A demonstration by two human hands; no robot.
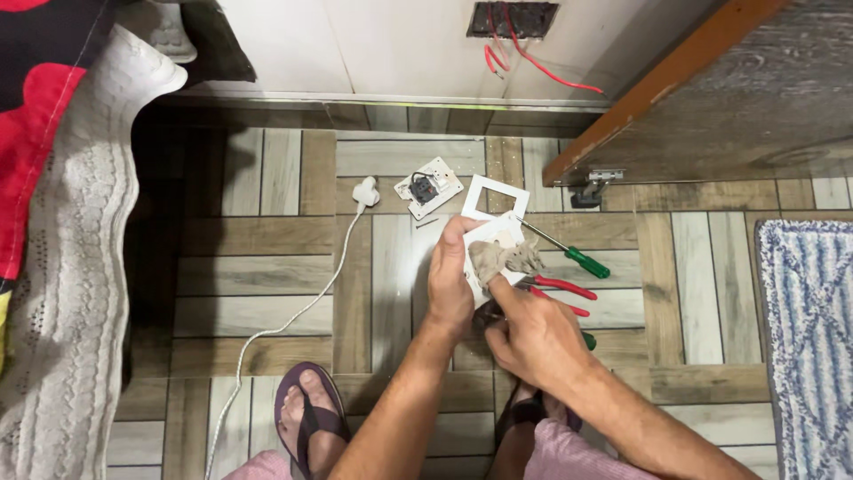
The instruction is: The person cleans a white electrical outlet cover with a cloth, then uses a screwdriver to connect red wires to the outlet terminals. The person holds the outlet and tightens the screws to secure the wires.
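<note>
White plastic is what I see in the middle: a switch cover plate point(494, 227) with a rectangular opening, held up over the wood-pattern tile floor point(267, 267). My left hand point(451, 283) is clamped around the plate's left edge, thumb on the front. My right hand point(533, 333) is closed too, its fingers pinching a greyish-brown rag point(505, 259) and pressing it against the face of the plate. The rag covers the lower half of the plate, so I cannot tell what the surface looks like there.

On the floor, just beyond the plate, lies a white socket module point(429, 187) with a dark centre, and near it a white plug point(364, 190) on a long white cord point(275, 329). To the right I see a screwdriver with a green handle point(569, 252) and pliers with red handles point(560, 295); the heads of the pliers are hidden behind my hands. A second green piece shows beside my right wrist, too hidden to name.

At the top, a dark wall box point(513, 18) with red wires point(533, 58) is cut off by the frame edge.
</note>
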